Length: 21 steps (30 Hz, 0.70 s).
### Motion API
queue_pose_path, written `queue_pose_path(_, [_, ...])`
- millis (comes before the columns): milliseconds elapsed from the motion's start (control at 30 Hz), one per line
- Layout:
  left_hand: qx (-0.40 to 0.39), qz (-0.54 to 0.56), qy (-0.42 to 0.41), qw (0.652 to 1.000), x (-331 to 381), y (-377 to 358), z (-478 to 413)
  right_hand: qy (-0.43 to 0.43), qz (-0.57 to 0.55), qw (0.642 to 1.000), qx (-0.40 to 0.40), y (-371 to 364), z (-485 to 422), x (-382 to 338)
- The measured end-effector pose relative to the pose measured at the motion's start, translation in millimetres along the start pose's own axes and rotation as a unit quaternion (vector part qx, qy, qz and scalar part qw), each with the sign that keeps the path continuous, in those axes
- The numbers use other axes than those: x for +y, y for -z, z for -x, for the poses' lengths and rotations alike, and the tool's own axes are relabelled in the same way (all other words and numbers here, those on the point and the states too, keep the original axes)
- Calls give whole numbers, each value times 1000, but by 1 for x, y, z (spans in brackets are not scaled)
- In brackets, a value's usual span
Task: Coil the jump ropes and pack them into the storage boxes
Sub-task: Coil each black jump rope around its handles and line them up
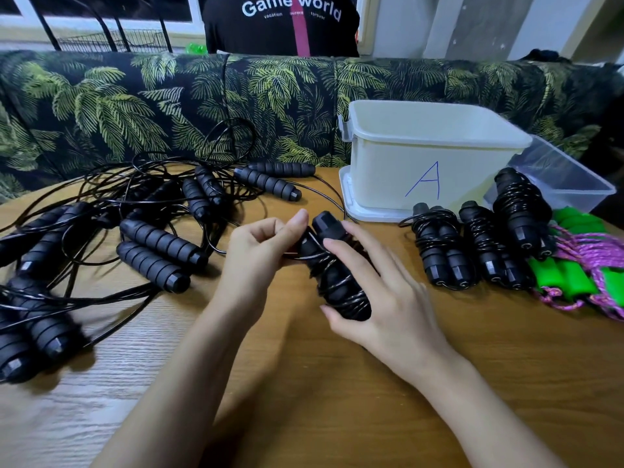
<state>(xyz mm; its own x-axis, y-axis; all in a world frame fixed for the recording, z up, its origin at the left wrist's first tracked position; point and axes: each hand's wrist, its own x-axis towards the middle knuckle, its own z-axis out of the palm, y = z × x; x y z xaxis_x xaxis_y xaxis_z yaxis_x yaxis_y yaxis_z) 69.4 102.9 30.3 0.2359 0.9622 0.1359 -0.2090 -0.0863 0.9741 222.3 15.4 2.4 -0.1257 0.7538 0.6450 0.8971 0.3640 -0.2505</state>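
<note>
Black jump rope [337, 278], its two handles side by side and partly bound in its own cord, sits mid-table [337, 417], a little toward the far edge. The right hand [381, 298] curls thumb and fingers round the handles from the right, while the left hand [260, 251], just beside their top end, pinches the loose cord. Best, I judge, to keep each turn taut against the last, then tuck the tail under. Wound bundles [442, 251] lie near the right edge, the white box marked A [429, 157] stands behind them, and loose ropes [101, 231] crowd the left edge
</note>
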Motion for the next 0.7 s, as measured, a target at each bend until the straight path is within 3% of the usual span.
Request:
queue_pose_path(167, [-27, 84, 100, 991, 8, 8, -2, 29, -23, 999, 26, 0, 0, -4])
queue_pose_path(267, [-29, 184, 201, 962, 9, -2, 1, 6, -40, 998, 53, -3, 1, -7])
queue_pose_path(333, [0, 261, 220, 940, 8, -13, 7, -25, -72, 995, 70, -6, 0, -7])
queue_pose_path(400, [19, 282, 170, 944, 0, -25, 13, -63, -115, 988, 86, -8, 0, -6])
queue_pose_path(467, [63, 214, 57, 973, -7, -32, 20, -97, -159, 978, 97, -10, -1, -6])
queue_pose_path(533, [103, 26, -110, 988, -16, -34, 25, -124, -195, 968, 99, -11, -1, -4])
queue_pose_path(600, [115, -151, -237, 953, -18, -31, 25, -132, -188, 968, 97, -11, -1, -2])
queue_pose_path(633, [109, -199, -260, 939, -18, -28, 22, -134, -176, 971, 93, -11, -1, 0])
queue_pose_path(700, [81, -250, -230, 937, -17, -19, 13, -142, -154, 975, 73, -9, -1, 6])
